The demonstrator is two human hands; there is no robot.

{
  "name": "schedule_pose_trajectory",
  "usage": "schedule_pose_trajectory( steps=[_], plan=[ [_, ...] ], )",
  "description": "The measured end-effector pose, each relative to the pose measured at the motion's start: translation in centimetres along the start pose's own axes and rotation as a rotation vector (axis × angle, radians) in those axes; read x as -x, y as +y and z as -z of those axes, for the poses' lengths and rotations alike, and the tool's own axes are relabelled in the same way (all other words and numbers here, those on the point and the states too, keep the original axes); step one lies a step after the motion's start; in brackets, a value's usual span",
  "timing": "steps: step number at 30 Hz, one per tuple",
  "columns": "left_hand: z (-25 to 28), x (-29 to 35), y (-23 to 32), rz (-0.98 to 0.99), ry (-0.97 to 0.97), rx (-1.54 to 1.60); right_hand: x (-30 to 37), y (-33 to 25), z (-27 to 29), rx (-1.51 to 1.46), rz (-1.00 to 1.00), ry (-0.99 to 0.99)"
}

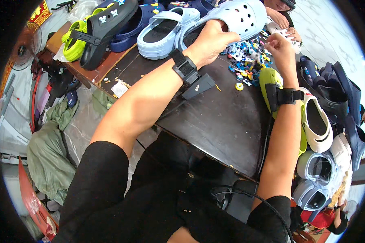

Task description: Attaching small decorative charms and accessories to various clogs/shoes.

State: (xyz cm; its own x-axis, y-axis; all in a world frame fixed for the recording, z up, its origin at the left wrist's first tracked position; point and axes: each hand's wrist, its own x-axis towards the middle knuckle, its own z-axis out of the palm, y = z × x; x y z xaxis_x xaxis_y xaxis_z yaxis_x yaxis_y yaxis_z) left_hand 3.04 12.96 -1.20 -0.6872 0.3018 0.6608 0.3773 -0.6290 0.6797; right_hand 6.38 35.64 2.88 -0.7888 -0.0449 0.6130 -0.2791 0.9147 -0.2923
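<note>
My left hand (pixel 209 42) grips a light blue clog (pixel 245 16) with holes in its upper. Its fingers reach inside the opening, hidden there, while the thumb stays outside. To the right, my right hand (pixel 280 45) is raised with its fingers pinched together; whatever may be between them is too small to make out. Between and beyond my hands lies a heap of small colourful shoe charms (pixel 249 58). One yellow round charm (pixel 239 86) lies apart on the dark table (pixel 215 117). Another light blue clog (pixel 160 34) stands left of the held one.
A black clog (pixel 105 30) and a lime green clog (pixel 74 42) stand at the far left. Along the right side are a cream clog (pixel 317 121), navy clogs (pixel 355 133) and grey-blue clogs (pixel 312 194). Across the table, another person's hands (pixel 278 18) hold a white clog.
</note>
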Motion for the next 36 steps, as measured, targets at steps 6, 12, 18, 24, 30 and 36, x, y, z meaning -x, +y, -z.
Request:
schedule_pose_trajectory(
  steps=[6,12,18,24,30,36],
  plan=[
    [-0.1,0.1,0.2,0.041,0.024,0.025,1.0,-0.5,-1.0,-0.106,-0.024,-0.724],
    [0.0,0.0,0.2,0.063,0.041,0.013,1.3,-0.7,-2.5,0.046,-0.006,-0.829],
    [-0.3,0.1,0.5,0.088,0.049,0.049,0.6,0.6,-0.8,-0.289,-0.088,-0.572],
    [-0.3,0.1,0.9,0.090,0.054,0.035,-0.1,-0.3,0.8,-0.717,-0.275,-0.267],
    [-0.5,0.3,1.1,0.126,0.029,0.044,-0.2,-1.9,0.9,-1.027,-0.358,0.008],
    [-0.4,0.4,1.2,0.132,0.023,0.022,-0.5,-5.1,-0.4,-1.070,-0.251,0.106]
  ],
)
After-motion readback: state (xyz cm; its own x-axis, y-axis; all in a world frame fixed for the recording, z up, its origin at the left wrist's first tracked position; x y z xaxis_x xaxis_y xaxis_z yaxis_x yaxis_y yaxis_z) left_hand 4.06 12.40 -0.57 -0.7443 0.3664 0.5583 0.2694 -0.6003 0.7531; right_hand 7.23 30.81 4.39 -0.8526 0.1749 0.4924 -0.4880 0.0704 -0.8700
